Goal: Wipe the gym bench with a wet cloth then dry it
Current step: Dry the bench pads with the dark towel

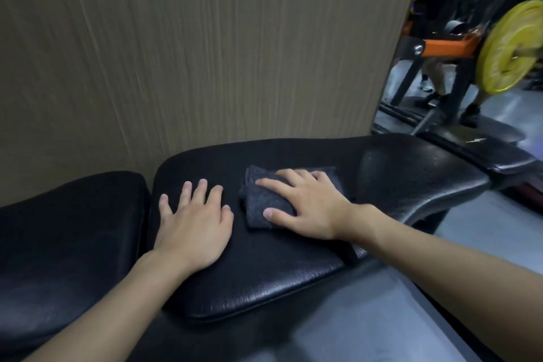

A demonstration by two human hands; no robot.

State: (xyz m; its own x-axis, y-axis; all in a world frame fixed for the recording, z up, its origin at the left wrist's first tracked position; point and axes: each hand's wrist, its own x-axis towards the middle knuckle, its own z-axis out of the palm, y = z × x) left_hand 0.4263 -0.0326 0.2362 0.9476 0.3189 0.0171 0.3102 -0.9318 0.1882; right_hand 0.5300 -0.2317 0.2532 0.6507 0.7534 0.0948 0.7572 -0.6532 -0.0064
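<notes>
Partly hidden beneath the flat, straight-fingered right hand (305,206), one folded dark grey cloth (264,200) lies on the black padded leather gym bench (264,273). Just beside it, the left hand (195,220) rests flat, grasping nothing. One blurred yellow weight plate (511,47) hangs far right, past a wood-grain wall panel (191,53).

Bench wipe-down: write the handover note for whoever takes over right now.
Hands: the left hand lies flat on the long pad, fingers spread, holding nothing. The right hand presses the folded grey cloth flat onto the same pad, just right of the left hand.
Done: the pad's right end shines with droplets, so it seems wiped wet.
Left: the rest of the long pad, the short pad on the left, then drying. No second cloth is in view.
</notes>
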